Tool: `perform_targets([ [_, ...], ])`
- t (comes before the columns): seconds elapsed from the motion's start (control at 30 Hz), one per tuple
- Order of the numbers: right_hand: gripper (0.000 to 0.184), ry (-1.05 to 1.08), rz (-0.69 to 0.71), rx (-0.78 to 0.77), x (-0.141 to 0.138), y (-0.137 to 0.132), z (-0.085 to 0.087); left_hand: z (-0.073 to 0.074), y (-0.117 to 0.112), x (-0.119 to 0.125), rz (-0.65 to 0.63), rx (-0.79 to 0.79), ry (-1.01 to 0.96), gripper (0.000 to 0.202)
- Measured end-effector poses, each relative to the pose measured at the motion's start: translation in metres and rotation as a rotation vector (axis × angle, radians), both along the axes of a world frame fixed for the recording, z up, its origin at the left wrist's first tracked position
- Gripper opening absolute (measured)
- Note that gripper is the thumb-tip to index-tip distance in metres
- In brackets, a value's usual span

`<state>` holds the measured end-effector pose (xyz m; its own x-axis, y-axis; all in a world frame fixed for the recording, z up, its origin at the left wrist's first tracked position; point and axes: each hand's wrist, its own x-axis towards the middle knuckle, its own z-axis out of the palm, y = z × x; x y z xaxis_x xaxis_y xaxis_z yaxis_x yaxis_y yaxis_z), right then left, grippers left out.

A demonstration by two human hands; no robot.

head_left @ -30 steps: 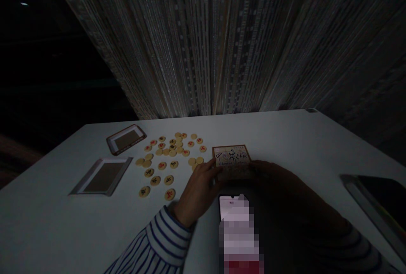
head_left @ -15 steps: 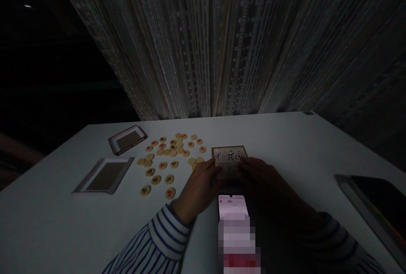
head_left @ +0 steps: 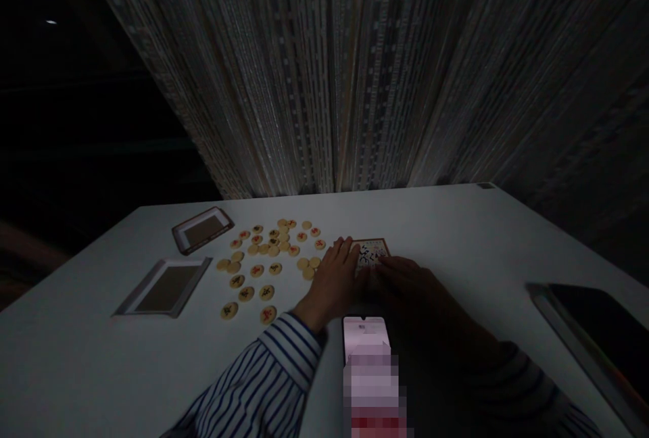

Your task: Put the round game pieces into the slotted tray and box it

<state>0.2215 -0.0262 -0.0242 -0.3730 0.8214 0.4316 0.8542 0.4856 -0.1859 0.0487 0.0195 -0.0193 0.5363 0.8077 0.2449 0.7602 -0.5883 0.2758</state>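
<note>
A small brown-bordered folded paper with black Chinese characters (head_left: 374,251) lies on the white table (head_left: 456,235). My left hand (head_left: 333,279) rests flat on its left part, fingers stretched out. My right hand (head_left: 405,282), dark in shadow, lies over its near right part with fingers extended. Several round wooden Chinese chess pieces (head_left: 268,255) with red and black marks are scattered just left of my left hand.
Two shallow box halves lie at the left, one nearer (head_left: 165,286) and one farther (head_left: 201,229). A lit phone (head_left: 365,338) sits below my hands. A dark flat device (head_left: 593,330) lies at the right edge. A striped curtain hangs behind the table.
Both hands have moved forward onto the folded paper, covering more of it. My left hand went from gripping its left edge to lying flat on top.
</note>
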Motion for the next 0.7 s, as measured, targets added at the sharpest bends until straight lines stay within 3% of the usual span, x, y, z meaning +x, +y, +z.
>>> perform_targets([
  [0.13, 0.037, 0.016, -0.028, 0.049, 0.004, 0.017, -0.006, -0.001, 0.000, 0.000, -0.005, 0.018, 0.016, 0.047],
  [0.33, 0.043, -0.050, -0.048, -0.010, -0.002, 0.047, -0.013, -0.008, 0.003, 0.000, -0.017, 0.059, 0.007, 0.044],
  [0.7, 0.045, -0.035, -0.039, -0.026, 0.001, 0.053, -0.032, -0.013, 0.005, 0.001, 0.055, 0.031, -0.036, 0.056],
])
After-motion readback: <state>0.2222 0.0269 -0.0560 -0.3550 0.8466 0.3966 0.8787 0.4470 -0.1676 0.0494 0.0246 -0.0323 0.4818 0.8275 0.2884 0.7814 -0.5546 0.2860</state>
